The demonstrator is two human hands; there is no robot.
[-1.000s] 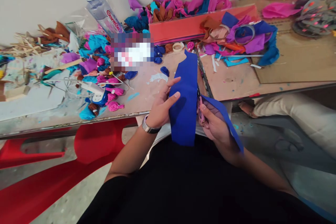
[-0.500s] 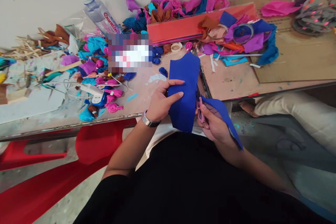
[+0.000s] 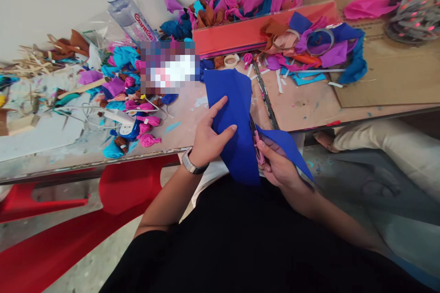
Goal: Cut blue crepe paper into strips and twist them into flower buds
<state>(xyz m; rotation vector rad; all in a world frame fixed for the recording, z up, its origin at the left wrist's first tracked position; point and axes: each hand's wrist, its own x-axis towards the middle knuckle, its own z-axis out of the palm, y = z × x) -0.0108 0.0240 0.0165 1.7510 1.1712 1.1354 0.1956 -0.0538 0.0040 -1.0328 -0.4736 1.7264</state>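
Note:
A blue sheet (image 3: 231, 96) lies over the table's front edge and hangs toward my lap. My left hand (image 3: 211, 135) holds its left side, thumb and index finger on top and the other fingers hidden beneath. Pink-handled scissors (image 3: 257, 145) are gripped in my right hand (image 3: 277, 162), their dark blades at the sheet's right edge. A separated-looking blue flap (image 3: 287, 144) drapes over my right hand; where it joins the sheet is not clear.
Left on the table (image 3: 299, 116) are a power strip (image 3: 128, 127), a bottle (image 3: 129, 18) and small colourful bundles (image 3: 149, 139). Tape rolls (image 3: 319, 42) lie among scraps at right. A red chair (image 3: 127, 187) stands below; a person's leg (image 3: 371, 144) is at right.
The blue sheet's top has swung left and its lower end has shifted right. My left hand has moved slightly left, and the scissors have moved a little left and down.

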